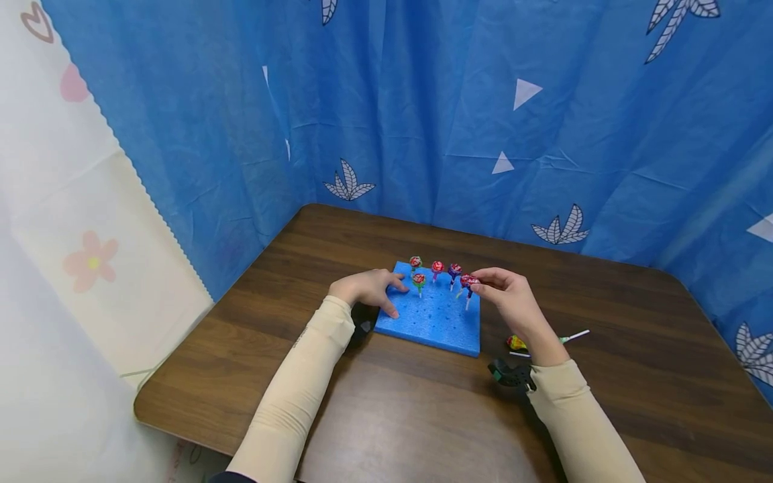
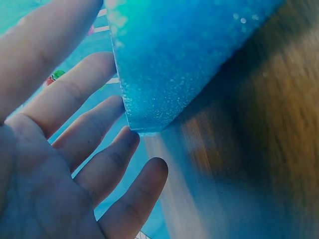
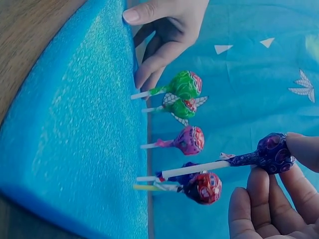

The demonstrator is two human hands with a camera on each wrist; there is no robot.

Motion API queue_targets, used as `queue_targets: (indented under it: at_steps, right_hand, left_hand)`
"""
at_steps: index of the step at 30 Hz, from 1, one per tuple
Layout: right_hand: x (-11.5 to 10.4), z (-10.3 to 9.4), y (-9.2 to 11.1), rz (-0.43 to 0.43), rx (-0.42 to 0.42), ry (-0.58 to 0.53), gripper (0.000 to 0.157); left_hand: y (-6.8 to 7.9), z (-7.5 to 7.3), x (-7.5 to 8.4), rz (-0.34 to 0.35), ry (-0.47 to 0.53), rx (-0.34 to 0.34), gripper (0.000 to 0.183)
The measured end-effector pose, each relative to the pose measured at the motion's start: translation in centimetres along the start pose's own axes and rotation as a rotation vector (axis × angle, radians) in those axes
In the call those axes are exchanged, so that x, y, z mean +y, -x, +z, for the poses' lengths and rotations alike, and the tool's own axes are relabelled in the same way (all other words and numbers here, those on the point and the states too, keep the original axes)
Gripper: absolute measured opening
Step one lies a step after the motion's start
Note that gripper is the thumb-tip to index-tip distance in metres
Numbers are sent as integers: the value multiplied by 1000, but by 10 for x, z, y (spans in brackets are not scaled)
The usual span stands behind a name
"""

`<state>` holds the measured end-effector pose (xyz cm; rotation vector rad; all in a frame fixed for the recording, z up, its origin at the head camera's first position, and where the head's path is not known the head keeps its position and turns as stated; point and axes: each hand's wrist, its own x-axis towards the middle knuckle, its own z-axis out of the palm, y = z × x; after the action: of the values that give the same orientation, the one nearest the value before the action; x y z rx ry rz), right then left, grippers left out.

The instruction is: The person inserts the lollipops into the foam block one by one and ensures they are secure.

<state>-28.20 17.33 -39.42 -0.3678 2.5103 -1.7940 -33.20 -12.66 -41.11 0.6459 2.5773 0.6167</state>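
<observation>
A purple-wrapped lollipop (image 3: 274, 154) is pinched by its head between thumb and fingers of my right hand (image 1: 512, 300). Its white stick points at the blue foam board (image 1: 431, 329), its tip seemingly just off the surface. Spread at the board's left side, my left hand (image 1: 371, 288) touches its edge with relaxed fingers. Standing in the board are two green lollipops, one (image 3: 187, 84) beside the other (image 3: 180, 107), a pink lollipop (image 3: 190, 140), another purple lollipop (image 1: 455, 270), and a red lollipop (image 3: 204, 188) on a yellow stick.
Right of the board, partly behind my right wrist, lie a yellow-wrapped lollipop (image 1: 516, 343) and a white stick (image 1: 576, 335). Small holes dot the board. The brown wooden table (image 1: 392, 402) meets a blue curtain (image 1: 483, 121) at the back.
</observation>
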Motion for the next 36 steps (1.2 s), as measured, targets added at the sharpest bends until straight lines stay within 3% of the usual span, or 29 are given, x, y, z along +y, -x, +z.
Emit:
queue_targets:
  at_steps: [26, 36]
  right_hand:
    - [-5, 35, -15, -45, 61, -2, 31]
    - [-1, 48, -22, -16, 103, 28, 31]
  left_hand:
    - [0, 0, 0, 9, 4, -5, 61]
    - [0, 1, 0, 10, 7, -2, 61]
